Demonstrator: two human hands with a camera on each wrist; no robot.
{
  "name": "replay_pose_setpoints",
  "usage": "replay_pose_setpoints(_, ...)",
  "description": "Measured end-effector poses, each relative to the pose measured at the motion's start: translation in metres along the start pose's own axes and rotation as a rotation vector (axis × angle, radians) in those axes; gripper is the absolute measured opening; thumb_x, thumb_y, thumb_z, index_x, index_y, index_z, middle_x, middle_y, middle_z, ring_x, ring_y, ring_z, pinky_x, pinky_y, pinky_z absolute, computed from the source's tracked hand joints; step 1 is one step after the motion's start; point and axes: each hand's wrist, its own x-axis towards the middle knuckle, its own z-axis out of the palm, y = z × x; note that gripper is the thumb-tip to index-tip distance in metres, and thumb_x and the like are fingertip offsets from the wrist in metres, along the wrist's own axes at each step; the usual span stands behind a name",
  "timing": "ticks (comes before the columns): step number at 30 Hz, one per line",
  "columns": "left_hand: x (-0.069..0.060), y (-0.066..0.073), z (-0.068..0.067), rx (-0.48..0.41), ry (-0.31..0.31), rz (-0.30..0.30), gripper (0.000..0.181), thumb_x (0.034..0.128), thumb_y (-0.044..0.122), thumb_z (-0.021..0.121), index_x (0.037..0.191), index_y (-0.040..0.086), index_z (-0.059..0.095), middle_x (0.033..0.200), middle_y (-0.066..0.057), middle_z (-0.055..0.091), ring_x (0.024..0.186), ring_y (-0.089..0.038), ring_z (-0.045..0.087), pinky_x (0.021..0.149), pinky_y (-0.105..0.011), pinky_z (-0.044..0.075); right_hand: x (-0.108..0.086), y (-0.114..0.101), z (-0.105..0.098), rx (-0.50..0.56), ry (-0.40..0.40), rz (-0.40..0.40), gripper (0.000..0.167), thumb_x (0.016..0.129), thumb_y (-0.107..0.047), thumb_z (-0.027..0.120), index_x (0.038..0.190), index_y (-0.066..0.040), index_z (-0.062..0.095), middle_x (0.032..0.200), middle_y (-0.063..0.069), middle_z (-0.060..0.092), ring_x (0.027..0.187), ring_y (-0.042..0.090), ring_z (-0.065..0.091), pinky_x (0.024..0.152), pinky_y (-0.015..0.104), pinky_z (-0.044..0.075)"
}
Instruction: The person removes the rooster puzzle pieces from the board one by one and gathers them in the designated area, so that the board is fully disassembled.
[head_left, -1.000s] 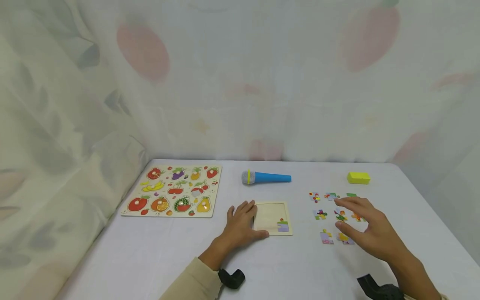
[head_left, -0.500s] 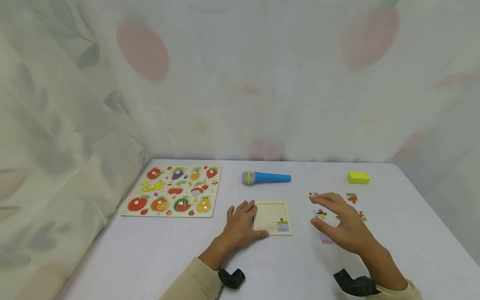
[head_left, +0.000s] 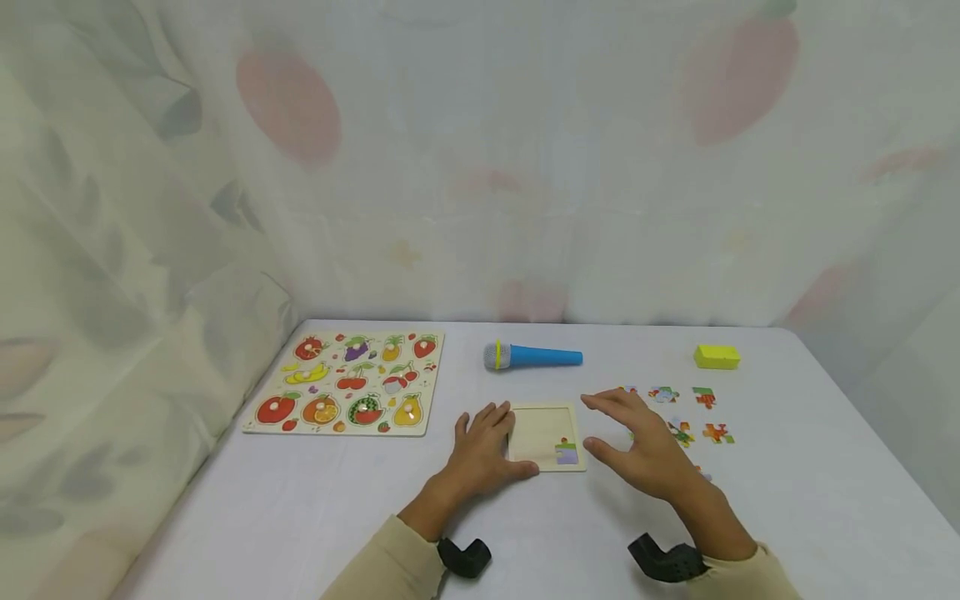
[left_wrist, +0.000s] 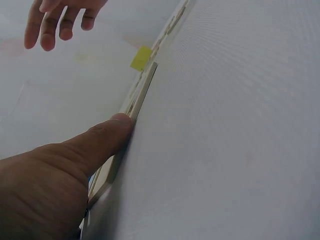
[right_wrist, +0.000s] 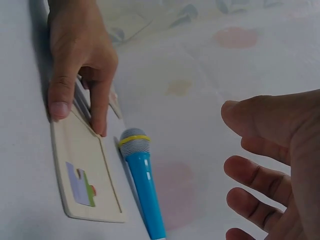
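A small square wooden puzzle tray (head_left: 536,422) lies flat on the table, with one purple and green puzzle piece (head_left: 566,452) in its near right corner. My left hand (head_left: 480,450) rests on the tray's left side, fingers spread, thumb along the near edge; in the left wrist view the thumb (left_wrist: 107,137) touches the rim. Just right of the tray hovers my right hand (head_left: 645,450), thumb and fingers apart, nothing between them. Several loose puzzle pieces (head_left: 718,433) lie to its right, some hidden behind it.
A blue toy microphone (head_left: 543,356) lies behind the tray. At the far left sits a fruit peg puzzle board (head_left: 341,383). A yellow block (head_left: 717,357) stands at the back right. Patterned curtains (head_left: 480,167) hang behind and beside the table.
My right hand has moved left from above the loose pieces to beside the tray, uncovering pieces on the right. The left hand and the tray have stayed put.
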Motion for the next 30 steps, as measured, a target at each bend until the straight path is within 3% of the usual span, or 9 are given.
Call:
replay_pose_setpoints(5, 0.0, 0.0, 0.001, 0.007, 0.0, -0.003, 0.092, 0.0759, 0.063, 0.07, 0.143, 0.005, 0.047, 0.152, -0.007, 0.036, 0.14, -0.027, 0.025, 0.107, -0.06, 0.01, 0.001, 0.005, 0.012, 0.017, -0.04, 0.053, 0.053, 0.081, -0.015, 0.078, 0.131, -0.009, 0.06, 0.12, -0.003, 0.056, 0.114, 0.018, 0.049, 0.088, 0.05, 0.045)
replay_pose_setpoints(12, 0.0, 0.0, 0.002, -0.007, 0.005, -0.001, 0.092, 0.0757, 0.063, 0.07, 0.142, 0.005, 0.047, 0.151, -0.008, 0.036, 0.141, -0.028, 0.024, 0.107, -0.06, 0.01, -0.005, 0.018, 0.031, 0.044, -0.053, 0.093, 0.052, 0.08, -0.01, 0.078, 0.129, -0.008, 0.061, 0.116, 0.005, 0.058, 0.112, 0.018, 0.051, 0.088, 0.049, 0.046)
replay_pose_setpoints(23, -0.001, 0.002, -0.001, 0.009, 0.014, 0.007, 0.091, 0.0759, 0.063, 0.069, 0.141, 0.004, 0.048, 0.15, -0.008, 0.038, 0.14, -0.028, 0.026, 0.107, -0.061, 0.012, -0.012, 0.03, 0.055, -0.045, -0.148, 0.234, 0.052, 0.083, -0.017, 0.076, 0.13, -0.003, 0.06, 0.114, 0.004, 0.055, 0.107, 0.022, 0.05, 0.09, 0.048, 0.044)
replay_pose_setpoints(30, 0.0, 0.001, -0.002, 0.001, 0.012, 0.014, 0.091, 0.0761, 0.063, 0.07, 0.141, 0.003, 0.048, 0.15, -0.009, 0.038, 0.139, -0.029, 0.027, 0.106, -0.061, 0.012, -0.013, 0.031, 0.059, -0.087, -0.189, 0.261, 0.052, 0.085, -0.021, 0.073, 0.133, -0.005, 0.059, 0.117, 0.003, 0.051, 0.105, 0.02, 0.048, 0.089, 0.046, 0.042)
